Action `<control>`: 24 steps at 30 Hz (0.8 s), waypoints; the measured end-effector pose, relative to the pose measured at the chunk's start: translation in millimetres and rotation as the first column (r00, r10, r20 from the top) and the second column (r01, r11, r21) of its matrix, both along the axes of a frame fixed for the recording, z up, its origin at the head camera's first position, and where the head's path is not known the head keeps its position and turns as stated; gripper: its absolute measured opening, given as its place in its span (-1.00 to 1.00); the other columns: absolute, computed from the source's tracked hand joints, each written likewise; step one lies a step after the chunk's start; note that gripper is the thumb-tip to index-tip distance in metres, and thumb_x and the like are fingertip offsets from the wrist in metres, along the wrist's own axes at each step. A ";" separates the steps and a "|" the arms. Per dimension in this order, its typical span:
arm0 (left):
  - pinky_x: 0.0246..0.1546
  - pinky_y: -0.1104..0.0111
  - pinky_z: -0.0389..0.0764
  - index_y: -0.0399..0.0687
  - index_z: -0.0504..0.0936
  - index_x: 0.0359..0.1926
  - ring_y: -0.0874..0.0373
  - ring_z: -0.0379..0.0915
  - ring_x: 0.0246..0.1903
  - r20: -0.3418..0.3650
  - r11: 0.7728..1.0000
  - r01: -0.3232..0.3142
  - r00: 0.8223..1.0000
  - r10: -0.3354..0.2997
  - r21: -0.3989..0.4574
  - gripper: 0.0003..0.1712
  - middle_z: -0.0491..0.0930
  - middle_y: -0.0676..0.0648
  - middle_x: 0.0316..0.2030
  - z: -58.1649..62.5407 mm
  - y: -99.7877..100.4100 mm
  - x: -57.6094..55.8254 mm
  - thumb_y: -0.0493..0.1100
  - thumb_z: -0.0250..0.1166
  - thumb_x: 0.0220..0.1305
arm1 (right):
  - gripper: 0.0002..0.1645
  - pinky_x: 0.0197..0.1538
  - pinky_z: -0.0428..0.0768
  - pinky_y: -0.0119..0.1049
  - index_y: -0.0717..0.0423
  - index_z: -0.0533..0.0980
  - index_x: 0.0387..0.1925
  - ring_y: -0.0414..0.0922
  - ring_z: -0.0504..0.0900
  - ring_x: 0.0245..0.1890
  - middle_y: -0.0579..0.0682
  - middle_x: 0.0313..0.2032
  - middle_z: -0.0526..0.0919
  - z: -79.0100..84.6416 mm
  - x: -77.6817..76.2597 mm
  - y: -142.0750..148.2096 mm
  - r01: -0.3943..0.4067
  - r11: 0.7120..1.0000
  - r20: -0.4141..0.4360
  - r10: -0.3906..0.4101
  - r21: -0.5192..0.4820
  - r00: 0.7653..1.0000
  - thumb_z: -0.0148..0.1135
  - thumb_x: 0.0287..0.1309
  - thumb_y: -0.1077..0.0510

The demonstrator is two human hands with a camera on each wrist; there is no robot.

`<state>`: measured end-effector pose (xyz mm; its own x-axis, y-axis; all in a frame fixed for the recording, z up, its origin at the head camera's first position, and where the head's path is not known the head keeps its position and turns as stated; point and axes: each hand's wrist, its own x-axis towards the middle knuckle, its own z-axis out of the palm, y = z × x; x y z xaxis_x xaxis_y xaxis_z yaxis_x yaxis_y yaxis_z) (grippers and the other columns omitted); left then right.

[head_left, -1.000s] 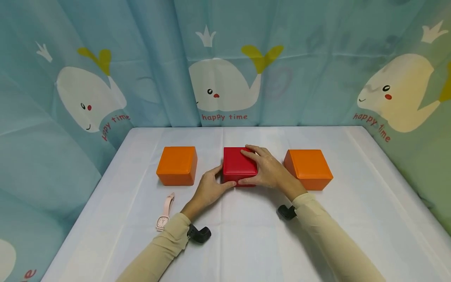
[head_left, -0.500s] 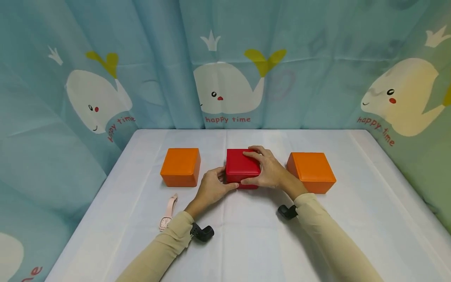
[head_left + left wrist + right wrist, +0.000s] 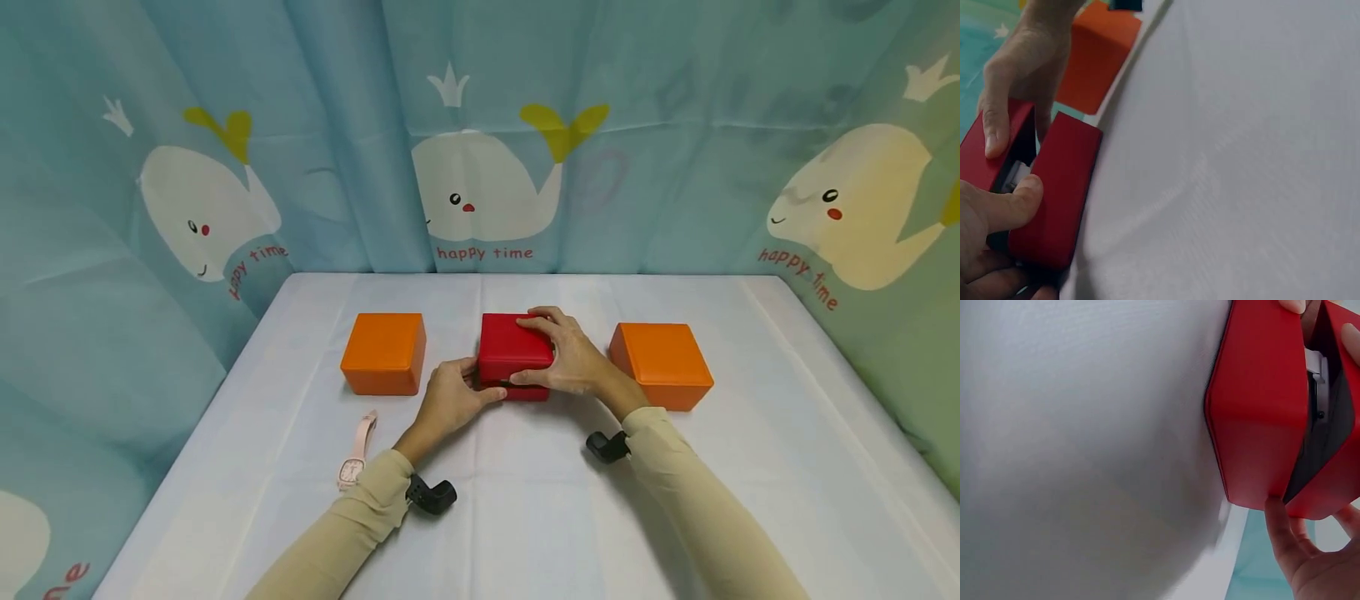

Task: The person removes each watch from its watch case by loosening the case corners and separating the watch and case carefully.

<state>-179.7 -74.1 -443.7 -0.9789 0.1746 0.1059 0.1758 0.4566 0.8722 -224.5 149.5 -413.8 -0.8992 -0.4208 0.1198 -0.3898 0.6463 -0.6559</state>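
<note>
A red hinged box [image 3: 513, 337] stands on the table between both hands, its lid [image 3: 982, 153] raised a little above the base [image 3: 1059, 187]. My left hand [image 3: 450, 404] holds the base from the left, thumb on the front. With my right hand [image 3: 576, 360] I grip the lid, thumb at its front edge and fingers over the top and far right side. Through the gap, the right wrist view shows a dark lining and a pale fitting [image 3: 1317, 369]; the rest of the inside is hidden. A pink wristwatch [image 3: 358, 450] lies left of my left forearm.
One orange box [image 3: 384, 353] stands left of the red box, another orange box [image 3: 663, 365] close to my right wrist. The white table [image 3: 525, 517] ends at a blue whale-print curtain [image 3: 322, 167] behind and at the sides.
The lid of the red box has risen from shut to slightly ajar, lifted by my right hand. The left hand stays on the base. The head view has shifted slightly.
</note>
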 end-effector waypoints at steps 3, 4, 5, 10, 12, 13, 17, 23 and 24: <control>-0.03 0.26 0.65 -0.39 0.64 0.14 0.04 0.69 -0.09 -0.023 1.000 0.006 1.000 -0.007 -0.030 -0.37 0.71 -0.19 -0.03 1.1 -0.5 -0.7 -0.21 0.62 0.06 | 0.05 0.20 0.49 0.18 -0.11 0.40 0.42 0.13 0.21 0.34 0.00 0.43 0.22 -0.4 -1.2 -0.4 0.013 1.000 0.018 -0.013 -0.005 1.000 0.57 -0.14 -0.26; -0.02 0.26 0.65 -0.38 0.65 0.13 0.04 0.69 -0.09 -0.026 0.999 0.009 1.000 -0.010 -0.034 -0.37 0.72 -0.18 -0.04 1.6 -0.7 -1.0 -0.21 0.62 0.06 | 0.05 0.20 0.48 0.19 -0.11 0.40 0.42 0.13 0.20 0.34 0.00 0.43 0.22 -0.4 -1.6 -0.4 0.017 1.000 0.022 -0.017 -0.006 1.000 0.56 -0.14 -0.26; -0.03 0.26 0.65 -0.38 0.65 0.12 0.05 0.70 -0.10 -0.027 0.999 0.009 1.000 -0.010 -0.038 -0.38 0.72 -0.18 -0.04 2.1 -0.9 -1.4 -0.21 0.63 0.06 | 0.05 0.20 0.48 0.19 -0.13 0.40 0.42 0.12 0.20 0.35 -0.01 0.43 0.22 -0.2 -1.8 -0.4 0.021 1.000 0.026 -0.021 -0.006 0.999 0.56 -0.14 -0.27; -0.01 0.25 0.65 -0.37 0.66 0.12 0.06 0.69 -0.08 -0.014 0.998 0.002 1.000 -0.003 -0.067 -0.36 0.72 -0.17 -0.05 4.6 -2.1 -2.2 -0.18 0.64 0.04 | 0.07 0.20 0.48 0.19 -0.15 0.38 0.42 0.11 0.20 0.35 -0.02 0.44 0.21 2.0 -2.3 -1.5 0.021 1.000 0.053 -0.020 -0.008 0.998 0.55 -0.15 -0.29; 0.00 0.25 0.64 -0.35 0.67 0.12 0.07 0.68 -0.06 -0.015 0.996 -0.004 1.000 0.003 -0.092 -0.35 0.72 -0.15 -0.05 5.8 -2.5 -2.4 -0.16 0.65 0.03 | 0.07 0.21 0.47 0.21 -0.13 0.37 0.43 0.13 0.19 0.36 0.00 0.45 0.20 4.2 -2.8 -1.8 0.019 1.000 0.072 -0.017 -0.016 0.997 0.55 -0.14 -0.28; 0.01 0.25 0.63 -0.34 0.68 0.12 0.07 0.67 -0.06 -0.014 0.995 -0.007 1.000 0.005 -0.101 -0.35 0.73 -0.14 -0.05 6.6 -2.5 -2.4 -0.15 0.65 0.02 | 0.07 0.21 0.46 0.22 -0.13 0.36 0.44 0.13 0.19 0.36 0.01 0.45 0.19 5.5 -3.2 -2.0 0.018 1.000 0.083 -0.017 -0.020 0.996 0.54 -0.13 -0.27; 0.00 0.19 0.59 -0.29 0.70 0.10 0.08 0.61 -0.06 -0.021 0.988 -0.017 1.000 0.014 -0.155 -0.37 0.73 -0.09 -0.06 10.4 -2.3 -3.1 -0.11 0.66 0.01 | 0.05 0.24 0.42 0.26 -0.10 0.35 0.45 0.16 0.19 0.36 0.04 0.46 0.17 8.8 -6.1 -1.8 0.020 0.999 0.131 -0.014 -0.043 0.991 0.52 -0.08 -0.23; 0.01 0.18 0.59 -0.31 0.69 0.11 0.07 0.59 -0.06 -0.005 0.987 -0.011 1.000 0.010 -0.161 -0.36 0.72 -0.11 -0.03 10.8 -1.3 -3.2 -0.13 0.66 0.01 | 0.03 0.25 0.41 0.25 -0.01 0.36 0.45 0.18 0.23 0.34 0.10 0.45 0.19 12.5 -10.2 0.0 0.009 0.998 0.171 0.002 -0.066 0.985 0.51 -0.04 -0.22; 0.01 0.18 0.59 -0.31 0.69 0.11 0.06 0.59 -0.06 -0.006 0.986 -0.011 1.000 0.010 -0.164 -0.36 0.72 -0.11 -0.03 10.6 -1.3 -3.2 -0.12 0.66 0.01 | 0.02 0.25 0.41 0.24 0.00 0.37 0.44 0.18 0.25 0.33 0.10 0.44 0.21 13.4 -10.7 0.3 0.011 0.997 0.174 0.002 -0.073 0.985 0.51 -0.04 -0.22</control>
<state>-182.9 -75.3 -433.1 -0.9803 0.1794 0.0821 0.1746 0.5951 0.7844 -235.2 149.9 -400.4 -0.9109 -0.4126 -0.0084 -0.2627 0.5953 -0.7594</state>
